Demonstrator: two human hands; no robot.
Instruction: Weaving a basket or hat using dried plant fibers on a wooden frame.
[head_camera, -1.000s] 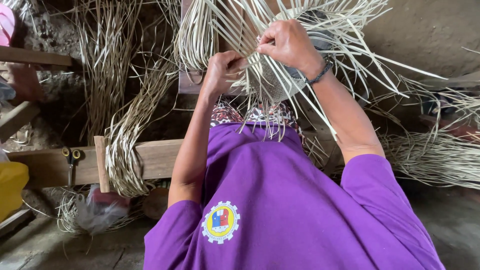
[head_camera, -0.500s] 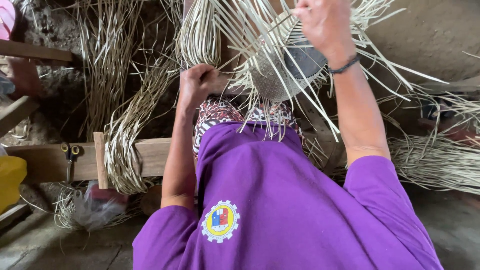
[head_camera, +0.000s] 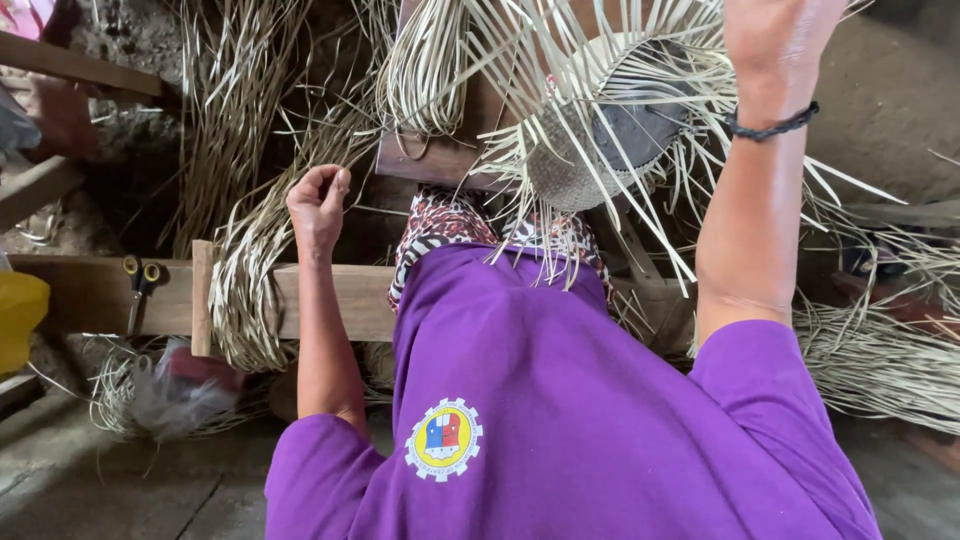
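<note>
A half-woven straw piece (head_camera: 575, 170) with a round tight centre and many loose pale strips fanning out rests on a wooden block (head_camera: 440, 160) above my lap. My left hand (head_camera: 318, 205) is a closed fist, held out to the left of the weave and apart from it; whether a thin strip is in it I cannot tell. My right hand (head_camera: 775, 40) is raised at the top edge, above and right of the weave, with a dark bracelet (head_camera: 770, 125) on the wrist. Its fingers are cut off by the frame.
A wooden beam (head_camera: 90, 295) crosses at the left with scissors (head_camera: 140, 285) lying on it and a straw bundle (head_camera: 245, 290) draped over it. A yellow container (head_camera: 15, 320) sits at the far left. More straw (head_camera: 880, 360) is piled on the right.
Both hands were together on the weave. My left hand has pulled away down to the left as a fist, and my right hand has lifted up to the right.
</note>
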